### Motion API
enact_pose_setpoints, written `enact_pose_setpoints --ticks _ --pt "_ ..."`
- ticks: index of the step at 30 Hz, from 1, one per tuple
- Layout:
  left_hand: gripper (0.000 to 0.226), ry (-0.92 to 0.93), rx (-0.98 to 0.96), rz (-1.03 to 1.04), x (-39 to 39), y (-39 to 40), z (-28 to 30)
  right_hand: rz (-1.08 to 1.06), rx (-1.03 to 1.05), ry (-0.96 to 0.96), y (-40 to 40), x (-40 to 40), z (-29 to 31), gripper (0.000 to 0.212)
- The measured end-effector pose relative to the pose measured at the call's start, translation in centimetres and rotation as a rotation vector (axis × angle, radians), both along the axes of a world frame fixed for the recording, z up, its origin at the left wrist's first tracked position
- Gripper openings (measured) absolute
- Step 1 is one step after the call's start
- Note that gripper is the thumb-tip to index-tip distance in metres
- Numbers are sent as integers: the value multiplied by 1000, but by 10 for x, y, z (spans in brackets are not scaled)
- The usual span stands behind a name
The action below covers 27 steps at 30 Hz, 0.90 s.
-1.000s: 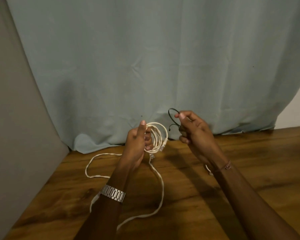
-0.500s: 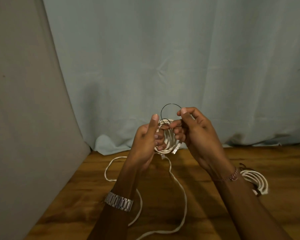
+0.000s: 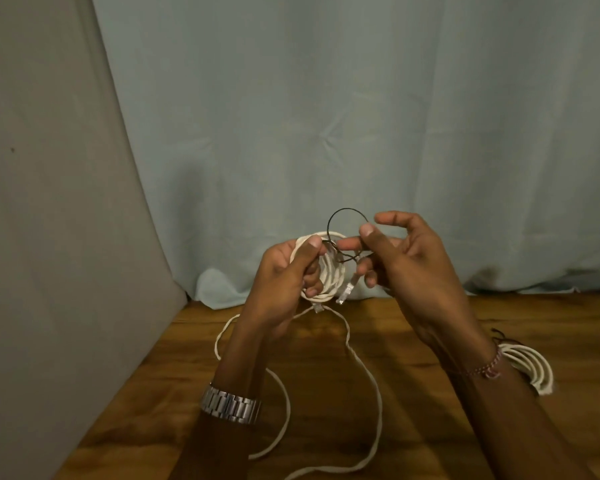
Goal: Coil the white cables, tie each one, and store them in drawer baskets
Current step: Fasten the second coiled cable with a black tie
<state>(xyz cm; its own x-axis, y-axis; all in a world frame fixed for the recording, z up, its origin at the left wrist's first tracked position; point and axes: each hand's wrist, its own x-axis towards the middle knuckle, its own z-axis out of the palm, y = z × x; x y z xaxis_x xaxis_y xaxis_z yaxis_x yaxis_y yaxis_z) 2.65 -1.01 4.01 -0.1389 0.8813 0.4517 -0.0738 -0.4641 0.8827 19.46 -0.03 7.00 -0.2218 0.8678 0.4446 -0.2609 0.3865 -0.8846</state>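
**At the coil, the black tie meets the cable**

Above the desk [image 3: 413, 393], held up before the pale curtain [image 3: 326, 116], the white cable coil [image 3: 329, 275] sits in the left hand [image 3: 284, 282], whose thumb and curled fingers clamp the loops together. A second ago the right hand [image 3: 409, 268] held the black tie [image 3: 343, 216] clear of the coil; now it has closed the gap, and the tie's lower end crosses the top of the loops beside the left thumb. The right hand's thumb and forefinger pinch the tie's upper loop, the other fingers spread loosely.

That puts the work at the tying step, I judge: the wrap looks begun but not cinched. A plug end [image 3: 343, 296] dangles below the coil, and a long loose white cable [image 3: 364, 368] trails over the desk beneath the arms; whether it belongs to the held coil I cannot tell.

An already coiled bundle [image 3: 530, 368] lies on the desk behind the right wrist, apparently tied. No drawer basket is in view, so storing remains ahead.
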Motion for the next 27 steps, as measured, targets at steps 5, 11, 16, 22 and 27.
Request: enact_pose_setpoints --ticks 5,11,16,22,27 --pt "26 -38 -11 35 -3 2 0 -405 566 -357 3 6 -7 42" --pt "25 0 -4 65 -2 2 -1 -636 1046 -890 0 -2 -13 39" --pt "28 -30 -33 64 -2 2 0 -658 972 -787 8 3 -14 25" --pt "36 2 -36 274 8 -1 5 -460 679 -603 -3 6 -6 13" --pt "38 68 94 441 14 -6 5 -237 366 -533 -14 6 -3 9"
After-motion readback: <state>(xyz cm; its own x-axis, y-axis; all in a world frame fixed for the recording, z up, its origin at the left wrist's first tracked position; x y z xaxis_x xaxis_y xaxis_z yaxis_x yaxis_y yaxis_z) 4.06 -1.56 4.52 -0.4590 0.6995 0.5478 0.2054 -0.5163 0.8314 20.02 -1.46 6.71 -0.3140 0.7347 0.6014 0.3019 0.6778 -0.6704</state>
